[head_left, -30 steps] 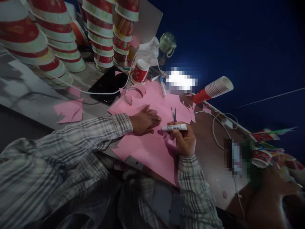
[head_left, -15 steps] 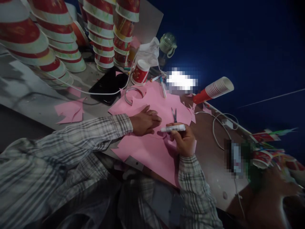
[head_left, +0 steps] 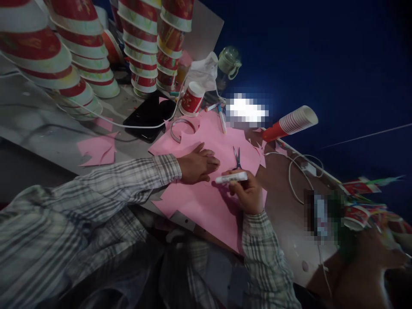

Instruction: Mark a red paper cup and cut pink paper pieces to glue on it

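Observation:
Pink paper (head_left: 206, 206) with jagged cut edges spreads across the table in front of me. My left hand (head_left: 198, 164) lies flat on it, fingers stretched out and holding nothing. In my right hand (head_left: 249, 193) is a white marker (head_left: 231, 177), held over the paper with its tip end pointing left towards my left hand. Just beyond the right hand rests a pair of scissors (head_left: 237, 156), blades slightly apart and handles partly hidden by that hand. A grey ring (head_left: 175, 131), maybe a roll of tape, lies on the paper's far left part.
Tall stacks of red-and-white paper cups (head_left: 141, 56) stand at the back left. A black tablet or phone (head_left: 149, 116), a single cup (head_left: 192, 99) and pens (head_left: 222, 119) lie nearby. White cable (head_left: 291, 174) loops at right, near a leaning cup stack (head_left: 289, 123). Another person's arm (head_left: 363, 262) is lower right.
My right hand has shifted slightly down with the marker, which tilts a little more, and more of the scissors shows. My left hand stays flat on the paper. The view has moved slightly.

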A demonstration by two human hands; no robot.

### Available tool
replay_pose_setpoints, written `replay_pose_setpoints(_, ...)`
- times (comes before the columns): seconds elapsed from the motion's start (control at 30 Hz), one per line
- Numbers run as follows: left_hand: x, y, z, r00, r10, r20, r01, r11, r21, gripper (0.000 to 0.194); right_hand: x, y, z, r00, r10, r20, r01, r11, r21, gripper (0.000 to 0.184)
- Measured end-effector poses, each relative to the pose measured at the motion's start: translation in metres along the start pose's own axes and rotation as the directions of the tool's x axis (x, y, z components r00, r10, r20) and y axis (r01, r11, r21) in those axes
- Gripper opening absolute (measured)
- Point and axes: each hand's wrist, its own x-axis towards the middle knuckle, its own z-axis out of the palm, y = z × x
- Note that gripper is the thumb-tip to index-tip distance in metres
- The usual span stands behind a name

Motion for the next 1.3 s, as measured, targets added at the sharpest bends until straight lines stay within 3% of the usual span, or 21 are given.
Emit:
replay_pose_setpoints(0.07, 0.001, 0.0, 0.0, 1.0, -0.006, 0.018, 0.005, 1.0, 0.005, 0.041, 0.001, 0.008, -0.001, 0.993, 0.01, -0.116, -0.005, 0.999, 0.039, 0.018)
replay_pose_setpoints(0.13, 0.002, 0.0, 0.001, 1.0, -0.018, 0.017, 0.018, 1.0, 0.005, 0.04, 0.003, 0.012, 0.001, 0.992, -0.012, -0.125, 0.008, 1.0, -0.029, 0.018)
replay_pose_setpoints(0.3, 0.003, 0.001, -0.001, 0.999, -0.027, 0.025, 0.026, 1.0, 0.009, 0.041, 0.005, -0.002, 0.003, 0.993, -0.085, 0.087, 0.105, 0.961, -0.256, 0.018)
replay_pose_setpoints(0.43, 0.0, 0.001, -0.001, 0.999, -0.029, 0.036, 0.028, 0.999, 0.017, 0.041, 0.002, -0.012, -0.002, 0.985, -0.024, 0.172, 0.062, 0.973, -0.221, 0.009)
replay_pose_setpoints(0.57, 0.0, 0.0, 0.0, 1.0, 0.0, 0.001, 0.0, 1.0, 0.024, 0.042, 0.0, -0.002, -0.006, 1.0, 0.013, -0.001, -0.013, 1.0, -0.008, 0.017)
replay_pose_setpoints(0.67, 0.002, 0.001, -0.001, 0.999, -0.014, 0.036, 0.013, 0.999, 0.04, 0.042, 0.003, 0.007, -0.003, 0.994, -0.011, -0.11, 0.005, 0.999, -0.054, 0.019)
replay_pose_setpoints(0.8, 0.004, 0.002, -0.003, 0.997, -0.048, 0.06, 0.045, 0.998, 0.046, 0.043, 0.007, 0.002, 0.001, 0.998, -0.061, 0.024, 0.065, 0.962, -0.265, 0.019)
replay_pose_setpoints(0.93, 0.002, 0.003, -0.003, 0.998, -0.038, 0.041, 0.037, 0.999, 0.025, 0.043, 0.003, -0.006, -0.002, 0.991, -0.034, 0.129, 0.067, 0.962, -0.264, 0.011)
replay_pose_setpoints(1.0, 0.001, 0.002, -0.003, 0.999, -0.035, 0.039, 0.034, 0.999, 0.029, 0.042, 0.001, -0.003, -0.006, 0.995, -0.001, 0.101, 0.019, 0.984, -0.175, 0.01)
replay_pose_setpoints(1.1, 0.002, 0.003, -0.004, 0.998, -0.027, 0.057, 0.024, 0.999, 0.04, 0.044, 0.001, 0.006, -0.008, 0.996, 0.026, -0.081, -0.029, 0.999, -0.029, 0.018)
replay_pose_setpoints(1.17, 0.002, 0.003, -0.003, 0.997, -0.035, 0.066, 0.032, 0.999, 0.041, 0.044, 0.004, 0.009, -0.005, 0.988, 0.022, -0.153, -0.031, 0.998, -0.053, 0.019)
replay_pose_setpoints(1.3, 0.004, 0.002, -0.002, 0.999, -0.039, 0.029, 0.038, 0.998, 0.057, 0.041, 0.009, 0.006, 0.002, 0.998, 0.005, -0.064, -0.019, 0.975, -0.22, 0.015)
